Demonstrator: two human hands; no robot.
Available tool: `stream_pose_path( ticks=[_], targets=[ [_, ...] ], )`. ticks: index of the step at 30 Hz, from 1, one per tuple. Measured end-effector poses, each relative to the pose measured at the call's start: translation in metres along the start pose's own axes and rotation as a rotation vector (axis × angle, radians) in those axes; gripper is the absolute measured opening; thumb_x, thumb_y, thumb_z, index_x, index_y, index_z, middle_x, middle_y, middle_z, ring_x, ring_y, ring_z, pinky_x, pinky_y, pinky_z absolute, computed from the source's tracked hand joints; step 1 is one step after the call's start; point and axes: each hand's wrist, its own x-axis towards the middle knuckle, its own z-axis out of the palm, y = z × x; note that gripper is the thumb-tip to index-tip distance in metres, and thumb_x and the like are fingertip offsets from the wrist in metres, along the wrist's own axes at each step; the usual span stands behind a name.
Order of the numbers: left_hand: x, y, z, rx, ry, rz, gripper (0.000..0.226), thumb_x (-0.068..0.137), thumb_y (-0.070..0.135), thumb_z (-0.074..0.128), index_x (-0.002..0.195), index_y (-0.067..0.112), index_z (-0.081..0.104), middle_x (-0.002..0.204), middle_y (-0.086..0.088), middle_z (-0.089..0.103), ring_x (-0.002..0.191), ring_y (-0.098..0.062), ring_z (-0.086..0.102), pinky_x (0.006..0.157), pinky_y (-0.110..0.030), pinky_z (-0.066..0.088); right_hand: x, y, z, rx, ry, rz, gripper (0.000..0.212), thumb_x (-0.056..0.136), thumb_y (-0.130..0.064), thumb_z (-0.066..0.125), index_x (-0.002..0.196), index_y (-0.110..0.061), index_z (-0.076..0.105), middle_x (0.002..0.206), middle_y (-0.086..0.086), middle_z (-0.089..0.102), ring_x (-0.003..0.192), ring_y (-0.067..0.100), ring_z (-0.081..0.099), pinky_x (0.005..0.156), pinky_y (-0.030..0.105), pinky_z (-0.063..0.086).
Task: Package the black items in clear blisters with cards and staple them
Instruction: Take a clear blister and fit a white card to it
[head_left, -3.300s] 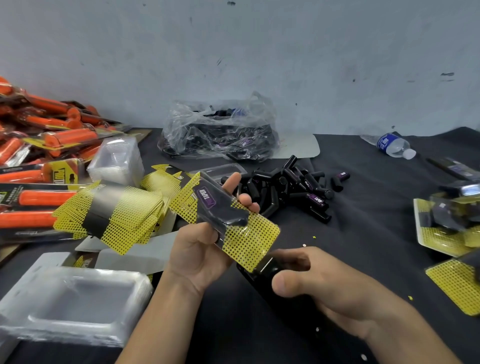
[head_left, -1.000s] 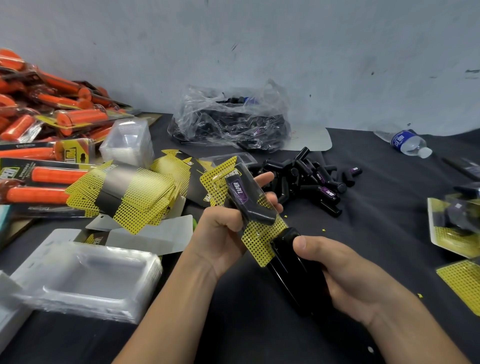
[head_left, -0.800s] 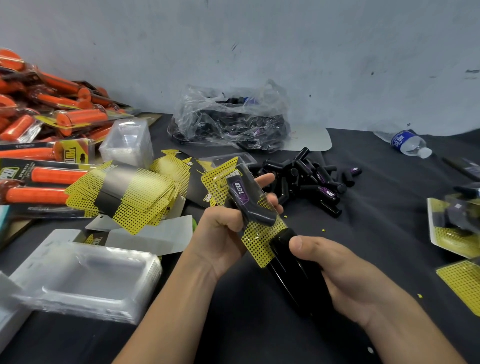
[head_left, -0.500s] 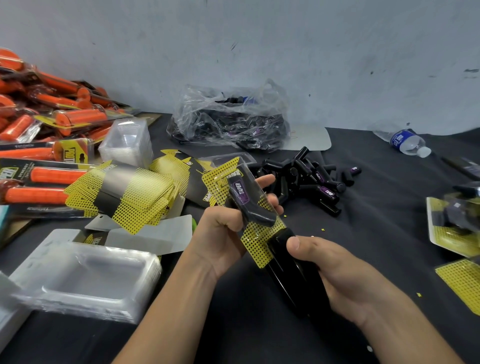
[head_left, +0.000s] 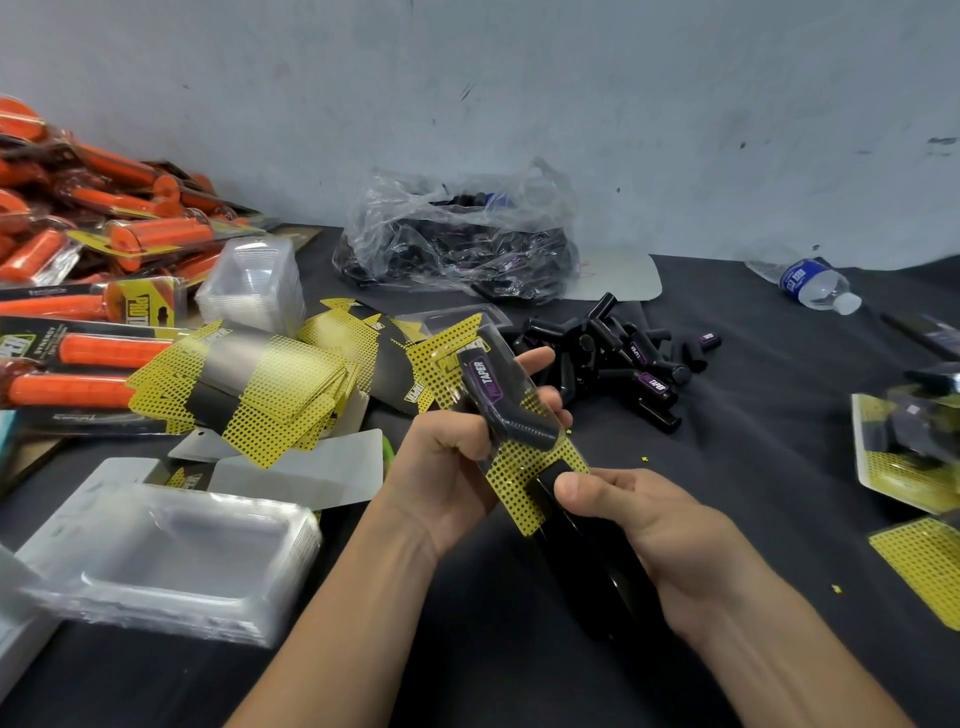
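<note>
Left hand (head_left: 452, 478) is gripping the blister pack (head_left: 524, 483) around its middle, thumb curled over the front and fingertips showing past the far edge. The pack's long axis is running diagonally, its top pointing away and left and its bottom end pointing down toward the right hand (head_left: 649, 530). The black item (head_left: 498, 400) inside is lying along that axis, purple label end uppermost. Right hand is wrapping around the stapler (head_left: 587, 561), thumb pressing on its nose; the nose is pointing up at the card's lower end and overlapping it. Loose black items (head_left: 623, 358) are lying just beyond the left fingertips; spare cards (head_left: 249, 384) are lying left of the left hand.
</note>
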Motion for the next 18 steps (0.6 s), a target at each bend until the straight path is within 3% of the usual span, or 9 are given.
stream_pose_path(
  ticks=[5, 8, 11, 13, 15, 17, 18],
  targets=[
    [0.0, -0.002, -0.002, -0.045, 0.034, -0.011, 0.092, 0.048, 0.0, 0.045, 0.138, 0.001, 0.061, 0.105, -0.017, 0.063, 0.105, -0.033, 0.064, 0.096, -0.049, 0.052, -0.003, -0.006, -0.003, -0.136, -0.022, 0.055, 0.033, 0.073, -0.04, 0.076, 0.089, -0.011, 0.084, 0.086, 0.012, 0.076, 0.07, 0.02, 0.073, 0.059, 0.028, 0.058],
    [0.003, 0.0, -0.005, -0.202, 0.144, 0.041, 0.09, 0.046, 0.001, 0.041, 0.132, 0.0, 0.065, 0.1, -0.018, 0.063, 0.098, -0.032, 0.064, 0.1, -0.047, 0.046, -0.006, -0.011, -0.008, -0.18, 0.062, 0.035, 0.035, 0.066, -0.053, 0.086, 0.078, -0.02, 0.084, 0.075, 0.006, 0.075, 0.06, 0.015, 0.07, 0.05, 0.024, 0.053],
    [0.001, 0.007, -0.009, -0.285, 0.204, 0.09, 0.082, 0.056, 0.007, 0.032, 0.129, -0.004, 0.067, 0.099, -0.019, 0.063, 0.093, -0.032, 0.065, 0.103, -0.045, 0.047, -0.005, -0.014, -0.014, -0.198, 0.279, -0.035, 0.043, 0.061, -0.062, 0.077, 0.078, -0.024, 0.084, 0.072, 0.001, 0.075, 0.058, 0.013, 0.071, 0.05, 0.026, 0.054],
    [0.0, 0.008, -0.008, -0.279, 0.204, 0.053, 0.083, 0.058, 0.01, 0.03, 0.133, -0.006, 0.065, 0.101, -0.021, 0.066, 0.092, -0.034, 0.067, 0.097, -0.044, 0.053, 0.0, -0.012, -0.019, -0.378, 0.452, -0.094, 0.035, 0.073, -0.065, 0.075, 0.086, -0.033, 0.084, 0.081, -0.005, 0.079, 0.074, 0.013, 0.076, 0.068, 0.033, 0.06],
    [-0.001, 0.006, -0.005, -0.246, 0.206, 0.011, 0.084, 0.059, 0.01, 0.029, 0.135, -0.005, 0.062, 0.107, -0.024, 0.068, 0.093, -0.035, 0.069, 0.093, -0.045, 0.058, 0.006, -0.009, -0.026, -0.629, 0.688, -0.186, 0.029, 0.082, -0.062, 0.072, 0.098, -0.039, 0.082, 0.096, -0.011, 0.08, 0.099, 0.014, 0.074, 0.09, 0.036, 0.056],
    [-0.002, 0.005, -0.003, -0.215, 0.197, -0.025, 0.084, 0.06, 0.01, 0.027, 0.135, -0.003, 0.063, 0.114, -0.026, 0.068, 0.097, -0.036, 0.07, 0.096, -0.048, 0.056, 0.008, -0.004, -0.026, -0.857, 0.883, -0.357, 0.039, 0.085, -0.053, 0.075, 0.118, -0.035, 0.076, 0.116, -0.009, 0.074, 0.113, 0.014, 0.065, 0.094, 0.027, 0.047],
    [-0.002, 0.005, -0.003, -0.203, 0.188, -0.037, 0.084, 0.06, 0.009, 0.027, 0.136, -0.001, 0.063, 0.118, -0.026, 0.067, 0.1, -0.036, 0.07, 0.099, -0.05, 0.054, 0.007, -0.001, -0.023, -0.926, 0.93, -0.511, 0.039, 0.086, -0.047, 0.076, 0.122, -0.033, 0.074, 0.117, -0.008, 0.072, 0.111, 0.011, 0.064, 0.091, 0.019, 0.043]
  ],
)
